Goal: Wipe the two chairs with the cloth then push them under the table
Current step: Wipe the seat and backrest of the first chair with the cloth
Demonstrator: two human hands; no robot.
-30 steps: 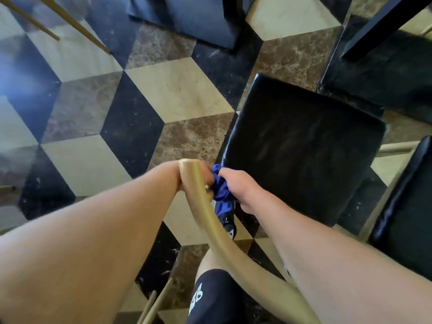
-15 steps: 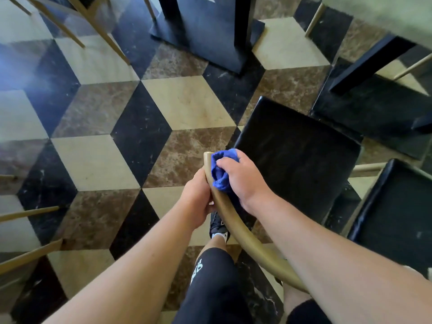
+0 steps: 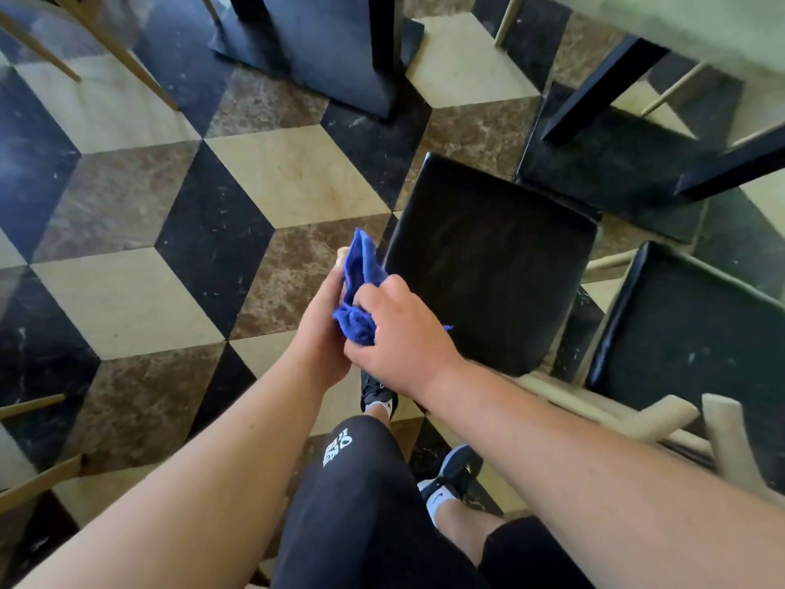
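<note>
The blue cloth (image 3: 359, 291) is bunched between my two hands, just left of the nearer chair. My left hand (image 3: 320, 329) holds it from the left and my right hand (image 3: 399, 346) grips it from the right. The nearer chair has a black padded seat (image 3: 488, 265); its pale wooden back (image 3: 628, 418) shows under my right forearm, mostly hidden. The second chair's black seat (image 3: 688, 346) stands to the right of it. The table top (image 3: 688, 19) is at the upper right, on a black leg and base (image 3: 611, 163).
Another black table base (image 3: 323, 48) stands at the top centre. Wooden chair legs show at the upper left (image 3: 110, 44) and at the lower left (image 3: 38, 482). The floor (image 3: 127, 299) is black, cream and brown tiles. My legs and shoes (image 3: 450, 482) are below.
My hands have come off the end of the chair's wooden back. The cloth was pressed on that rail by my right hand and is now held between both hands. The view has pulled back.
</note>
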